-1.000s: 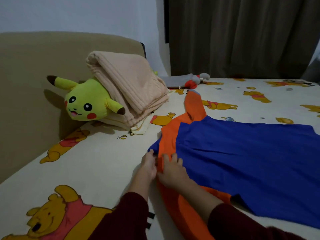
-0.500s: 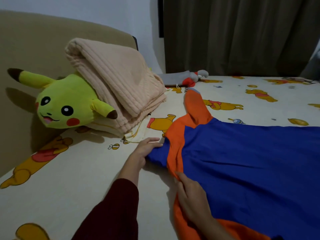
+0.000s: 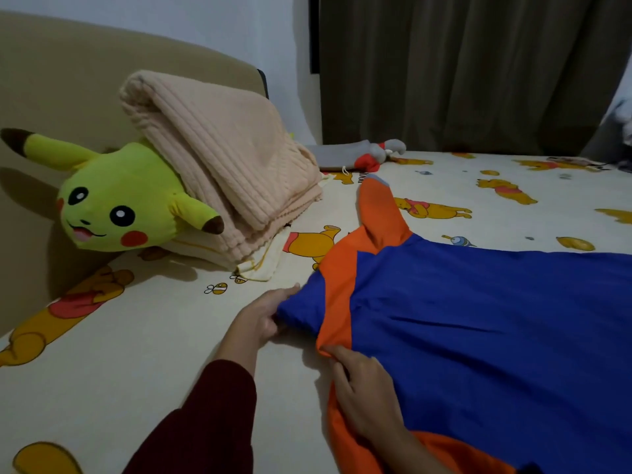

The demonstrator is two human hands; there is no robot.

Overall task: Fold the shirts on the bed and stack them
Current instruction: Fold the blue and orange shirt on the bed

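Two hands work a blue-and-orange shirt (image 3: 478,319) spread flat on a cartoon-print bed (image 3: 136,336).

Head view: the left hand (image 3: 261,319) grasps the shirt's blue collar edge; the right hand (image 3: 364,388) pinches its orange shoulder (sleeve underneath). Beyond the shirt lie a yellow plush toy (image 3: 113,203) and a folded beige blanket (image 3: 219,169).

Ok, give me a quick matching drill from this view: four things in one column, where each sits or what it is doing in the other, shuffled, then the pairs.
1. left hand
2. right hand
3. yellow plush toy
4. beige blanket

A. folded, leaning on the plush
B. holds the shirt's blue corner
C. against the headboard
D. pinches the orange edge

Pairs: 1-B, 2-D, 3-C, 4-A
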